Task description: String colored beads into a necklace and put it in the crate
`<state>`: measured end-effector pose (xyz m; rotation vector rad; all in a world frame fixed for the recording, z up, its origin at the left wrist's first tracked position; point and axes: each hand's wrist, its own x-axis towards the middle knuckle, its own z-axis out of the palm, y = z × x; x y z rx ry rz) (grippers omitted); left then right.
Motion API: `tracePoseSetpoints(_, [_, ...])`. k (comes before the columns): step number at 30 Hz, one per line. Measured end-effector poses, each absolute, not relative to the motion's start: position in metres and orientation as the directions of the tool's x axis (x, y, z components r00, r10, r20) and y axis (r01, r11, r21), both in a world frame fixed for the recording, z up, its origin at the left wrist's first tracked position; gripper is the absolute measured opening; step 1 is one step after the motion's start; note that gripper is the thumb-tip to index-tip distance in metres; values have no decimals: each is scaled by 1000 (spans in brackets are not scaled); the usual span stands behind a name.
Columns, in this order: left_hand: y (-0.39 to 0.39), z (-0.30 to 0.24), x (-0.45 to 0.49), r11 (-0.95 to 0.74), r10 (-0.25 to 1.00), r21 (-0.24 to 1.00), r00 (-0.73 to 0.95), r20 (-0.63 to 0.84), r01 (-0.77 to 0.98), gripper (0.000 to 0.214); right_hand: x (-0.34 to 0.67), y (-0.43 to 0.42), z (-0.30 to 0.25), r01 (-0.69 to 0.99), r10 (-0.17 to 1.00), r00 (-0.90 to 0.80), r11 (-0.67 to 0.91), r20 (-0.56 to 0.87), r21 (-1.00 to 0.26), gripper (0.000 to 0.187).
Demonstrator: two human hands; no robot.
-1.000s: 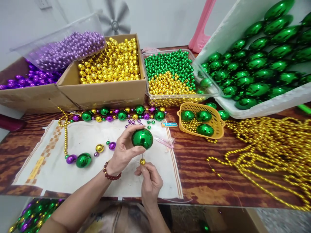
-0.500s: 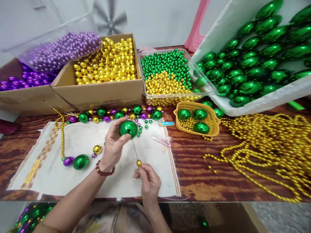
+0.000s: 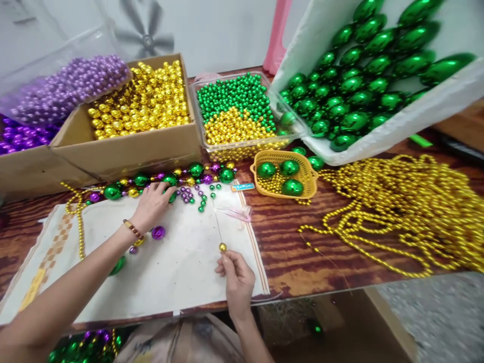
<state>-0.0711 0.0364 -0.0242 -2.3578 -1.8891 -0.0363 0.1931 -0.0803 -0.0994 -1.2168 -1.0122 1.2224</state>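
Observation:
My left hand (image 3: 153, 200) is at the strand of green, gold and purple beads (image 3: 112, 190) behind the white cloth (image 3: 181, 282). Its fingers curl downward; green shows at the fingertips, but what they grip is hidden. Low on the right of the cloth, my right hand (image 3: 239, 280) pinches at a gold bead (image 3: 223, 247), from which a thin wire-like line rises. Loose purple beads (image 3: 187, 194) and small green beads (image 3: 202, 202) lie right of the left hand. A purple bead (image 3: 158, 232) sits nearer me, and a larger green ball (image 3: 118, 265) is partly behind the left forearm.
Behind stand a cardboard box of gold beads (image 3: 132, 143), a clear tub (image 3: 245, 147) and a white foam box of green balls (image 3: 351, 156). At right are a yellow basket (image 3: 314, 176) and heaped gold bead chains (image 3: 408, 212). Pink tweezers (image 3: 236, 214) lie on the cloth.
My left hand has moved left and back to the bead strand; the large green ball it held above the wire is no longer visible there. My right hand still pinches at the gold bead.

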Motion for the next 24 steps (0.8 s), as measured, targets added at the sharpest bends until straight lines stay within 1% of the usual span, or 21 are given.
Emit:
tracePoseSetpoints(4, [35,-38,-82,-321,932,-48,325,161,946,43,194,-80,-97,-217,987,107,-93,-118,-972,23])
tracePoseSetpoints(6, [34,-35,-78,-319,926,-72,327,189,945,41,195,-80,-94,-262,985,113,-97,-131,-960,24])
tracePoseSetpoints(9, [44,-14,-48,-311,920,-132,333,208,941,41,197,-79,-89,-339,978,144,-97,-154,-936,24])
tracePoseSetpoints(10, [52,-5,-30,-326,909,-125,347,230,937,42,198,-79,-88,-366,974,161,-92,-160,-926,24])
tracePoseSetpoints(12, [75,10,13,-415,865,-59,414,283,908,43,198,-79,-86,-410,964,208,-69,-167,-910,24])
tracePoseSetpoints(13, [90,15,38,-456,844,-35,444,301,889,39,199,-79,-85,-422,958,236,-53,-166,-905,23])
tracePoseSetpoints(16, [138,17,110,-544,806,-23,529,265,839,32,200,-79,-85,-429,938,309,-9,-156,-903,22])
tracePoseSetpoints(19, [176,4,160,-586,789,-52,584,192,808,37,200,-82,-85,-416,925,353,21,-140,-909,23])
tracePoseSetpoints(22, [197,-10,180,-618,771,-71,621,142,783,39,200,-84,-85,-411,920,369,34,-132,-911,24])
tracePoseSetpoints(24, [202,-14,182,-616,775,-34,613,154,787,34,200,-84,-85,-419,919,370,34,-136,-907,24])
